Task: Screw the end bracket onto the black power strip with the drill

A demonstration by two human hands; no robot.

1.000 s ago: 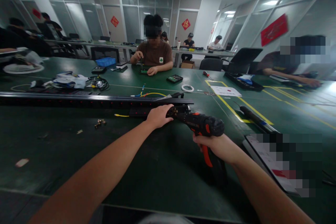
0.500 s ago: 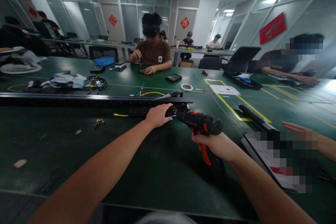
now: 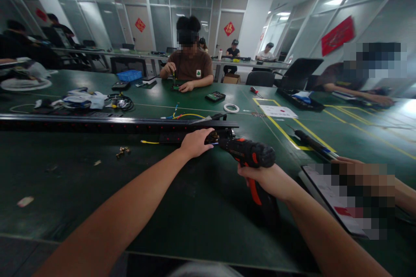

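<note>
My right hand [image 3: 268, 180] is wrapped round the handle of a black and orange cordless screwdriver [image 3: 249, 154]. Its nose points left at the right end of a long black power strip [image 3: 113, 124] that lies across the green table [image 3: 195, 207]. My left hand [image 3: 195, 142] rests on that end of the strip with its fingers curled over the brass parts there, right beside the screwdriver's tip. What the fingers hold, if anything, is hidden.
Small brass screws [image 3: 122, 152] and a yellow wire [image 3: 150, 142] lie left of my hand. A soldering iron [image 3: 313, 143] and a blurred sheet lie at the right, where another person's hand [image 3: 351, 162] reaches in. A person [image 3: 188, 65] works opposite. Cables [image 3: 121, 102] and tape [image 3: 231, 107] lie beyond.
My hands and the screwdriver have hardly moved. Another person's hand has come in from the right edge and moved left over the blurred sheet.
</note>
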